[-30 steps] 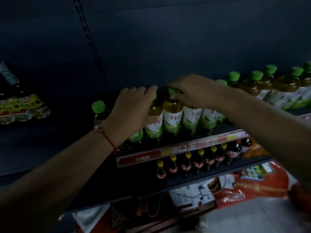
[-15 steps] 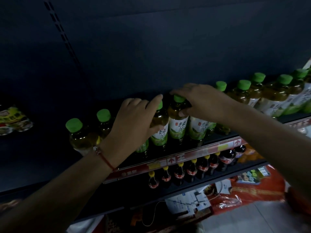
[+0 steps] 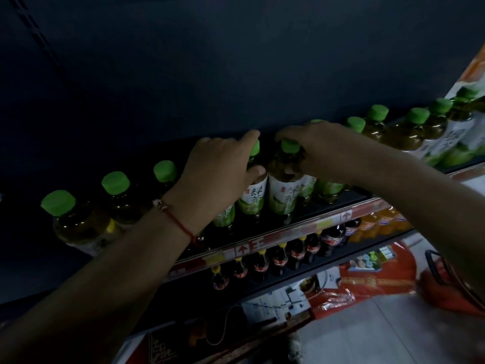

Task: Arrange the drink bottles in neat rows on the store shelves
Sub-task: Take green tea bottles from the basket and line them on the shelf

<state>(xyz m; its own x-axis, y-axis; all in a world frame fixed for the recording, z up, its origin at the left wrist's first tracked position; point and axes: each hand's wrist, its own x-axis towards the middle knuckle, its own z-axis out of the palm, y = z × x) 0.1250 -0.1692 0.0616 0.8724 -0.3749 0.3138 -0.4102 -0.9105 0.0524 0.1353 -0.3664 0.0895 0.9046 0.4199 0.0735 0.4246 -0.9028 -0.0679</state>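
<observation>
two green-cap tea bottles on upper shelf [image 3: 328,219] are gripped side by side. left hand [image 3: 220,169] is closed around neck of left bottle [image 3: 253,190]; right hand [image 3: 320,145] is clamped on top of right bottle [image 3: 284,187]. cola bottles [image 3: 278,258] are lined on shelf below.

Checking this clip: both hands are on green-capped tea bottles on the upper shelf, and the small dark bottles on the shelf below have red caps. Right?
Not quite. In the head view the small dark bottles on the shelf below have yellow caps; only their labels are red. The rest holds: the left hand and right hand are each on green-capped tea bottles on the upper shelf.
</observation>
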